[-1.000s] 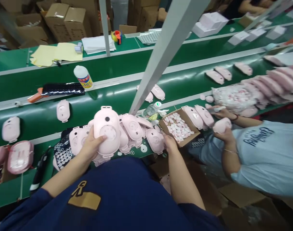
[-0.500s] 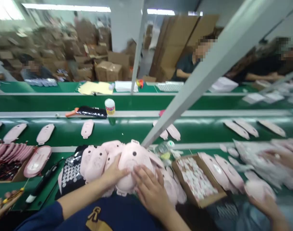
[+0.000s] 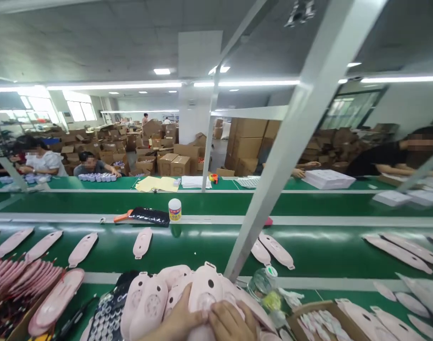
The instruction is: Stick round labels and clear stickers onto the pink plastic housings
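Note:
In front of me is a pink plastic shell (image 3: 210, 283), rounded, with a dark round hole near its top tab and a clear round patch in the middle. My left hand (image 3: 183, 316) grips its left side, thumb across the face. My right hand (image 3: 232, 321) is closed over the lower right of the same shell, fingertips pressed near the clear patch. The shell's lower end is hidden by the hands and the frame edge. More pink shells (image 3: 153, 303) lie heaped around it, beside a black sheet of clear round pieces (image 3: 108, 308).
A clear bottle (image 3: 262, 283) stands right of the heap, near a cardboard box of small white parts (image 3: 323, 322). A slanted metal post (image 3: 273, 175) crosses the view. Pink shells (image 3: 142, 243) lie on the green conveyor (image 3: 202, 244). A white jar (image 3: 174, 210) stands beyond it. Co-workers sit across.
My view has tilted up, so the bench and hands sit lower in the picture. Both hands stay on the same shell; the right fingers look more curled toward the left thumb.

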{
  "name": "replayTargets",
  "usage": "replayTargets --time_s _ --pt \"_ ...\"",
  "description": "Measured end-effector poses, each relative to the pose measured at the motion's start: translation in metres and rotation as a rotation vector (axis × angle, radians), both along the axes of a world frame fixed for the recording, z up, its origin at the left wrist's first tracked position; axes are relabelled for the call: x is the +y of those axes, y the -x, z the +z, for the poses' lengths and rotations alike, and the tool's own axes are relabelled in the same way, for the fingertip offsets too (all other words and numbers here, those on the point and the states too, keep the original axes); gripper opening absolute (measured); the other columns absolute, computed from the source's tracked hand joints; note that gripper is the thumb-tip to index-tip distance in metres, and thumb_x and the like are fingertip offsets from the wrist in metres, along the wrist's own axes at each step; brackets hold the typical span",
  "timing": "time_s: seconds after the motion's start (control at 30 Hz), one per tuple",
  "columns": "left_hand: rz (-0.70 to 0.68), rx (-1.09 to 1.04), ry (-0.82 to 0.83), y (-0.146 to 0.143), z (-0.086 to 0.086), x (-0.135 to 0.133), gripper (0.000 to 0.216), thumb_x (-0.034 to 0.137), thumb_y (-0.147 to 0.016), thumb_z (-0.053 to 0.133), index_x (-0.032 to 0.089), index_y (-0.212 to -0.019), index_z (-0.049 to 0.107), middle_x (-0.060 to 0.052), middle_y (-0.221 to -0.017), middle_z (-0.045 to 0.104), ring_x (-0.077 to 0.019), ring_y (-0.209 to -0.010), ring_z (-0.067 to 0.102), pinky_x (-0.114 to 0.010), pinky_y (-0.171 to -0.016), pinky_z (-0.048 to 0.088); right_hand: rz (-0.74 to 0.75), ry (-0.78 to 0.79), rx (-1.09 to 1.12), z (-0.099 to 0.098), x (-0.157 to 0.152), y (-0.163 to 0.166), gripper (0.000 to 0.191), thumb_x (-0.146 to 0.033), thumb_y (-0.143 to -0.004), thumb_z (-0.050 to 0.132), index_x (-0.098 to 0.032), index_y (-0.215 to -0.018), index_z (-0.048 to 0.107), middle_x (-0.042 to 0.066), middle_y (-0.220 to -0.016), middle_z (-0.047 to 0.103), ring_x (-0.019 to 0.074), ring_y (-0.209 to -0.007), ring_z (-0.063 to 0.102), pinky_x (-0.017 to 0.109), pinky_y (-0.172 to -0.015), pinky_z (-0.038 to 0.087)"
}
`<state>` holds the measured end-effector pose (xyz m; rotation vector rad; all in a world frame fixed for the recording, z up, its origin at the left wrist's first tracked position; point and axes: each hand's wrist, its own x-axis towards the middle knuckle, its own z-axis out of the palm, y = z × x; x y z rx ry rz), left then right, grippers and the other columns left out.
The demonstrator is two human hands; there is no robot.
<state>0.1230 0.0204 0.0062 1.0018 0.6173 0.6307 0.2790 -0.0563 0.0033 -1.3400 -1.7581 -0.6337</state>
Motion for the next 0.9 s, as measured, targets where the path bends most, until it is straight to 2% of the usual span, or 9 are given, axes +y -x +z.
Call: replayTargets --time_s 0.13,0.27,0.43,0.53,0.63,0.8,0.9 --pt "0.017 0.007 -0.032 0.004 0.007 0.001 0.093 0.058 -0.055 0.092 0.018 -0.132 0.055 -0.021 -0.128 0.066 -0.0413 -0.127 0.058 -0.052 -0.112 0.039 0.014 0.041 0.039 0.012 0.003 0.007 0.021 -0.018 -0.096 0.051 -0.028 -0.09 0.068 -0.003 -0.085 0.076 0.0151 -0.08 0.066 0.033 -0.099 0.031" --pt "-0.016 0.046 0.038 0.009 0.018 0.001 0.091 0.051 -0.06 0.092 0.018 -0.135 0.052 -0.02 -0.131 0.065 -0.038 -0.126 0.059 -0.051 -0.111 0.041 -0.011 0.1 0.137 0.027 0.0 0.015 0.021 -0.021 -0.1 0.05 -0.027 -0.091 0.068 -0.004 -0.084 0.073 0.0147 -0.079 0.061 0.033 -0.091 0.03" --pt "-0.024 0.158 0.108 0.018 0.043 -0.003 0.101 0.052 -0.053 0.094 0.019 -0.137 0.049 -0.019 -0.129 0.065 -0.0382 -0.12 0.06 -0.05 -0.103 0.047 -0.004 0.269 0.304 0.045 -0.013 0.02 0.019 -0.025 -0.099 0.055 -0.029 -0.094 0.073 -0.002 -0.088 0.07 0.0158 -0.085 0.06 0.033 -0.084 0.031" --pt "-0.031 0.216 0.063 0.018 0.056 -0.004 0.096 0.05 -0.055 0.093 0.018 -0.135 0.051 -0.017 -0.13 0.064 -0.0379 -0.122 0.058 -0.049 -0.101 0.048 0.007 0.351 0.338 0.05 -0.022 0.017 0.015 -0.028 -0.097 0.059 -0.026 -0.098 0.074 0.001 -0.091 0.069 0.0174 -0.088 0.059 0.034 -0.083 0.033" --pt "-0.052 0.225 0.037 0.014 0.061 -0.003 0.092 0.042 -0.058 0.092 0.018 -0.136 0.051 -0.016 -0.132 0.063 -0.0363 -0.124 0.056 -0.046 -0.103 0.047 0.011 0.314 0.31 0.049 -0.026 0.015 0.011 -0.025 -0.096 0.063 -0.025 -0.095 0.074 0.001 -0.089 0.07 0.0176 -0.088 0.058 0.036 -0.083 0.033" --pt "-0.036 0.227 0.124 0.01 0.061 -0.004 0.088 0.036 -0.06 0.089 0.018 -0.137 0.05 -0.014 -0.128 0.066 -0.0351 -0.119 0.061 -0.044 -0.098 0.051 0.102 0.155 0.288 0.052 -0.031 0.01 0.01 -0.019 -0.095 0.061 -0.024 -0.092 0.068 -0.001 -0.084 0.072 0.0161 -0.085 0.061 0.038 -0.091 0.036" --pt "0.028 0.199 0.109 0.011 0.059 -0.002 0.088 0.036 -0.058 0.089 0.018 -0.136 0.052 -0.013 -0.128 0.067 -0.034 -0.119 0.061 -0.042 -0.098 0.051 0.176 0.182 0.368 0.048 -0.044 -0.006 0.011 -0.015 -0.091 0.06 -0.023 -0.091 0.066 0.0 -0.084 0.071 0.0153 -0.078 0.062 0.037 -0.087 0.043"
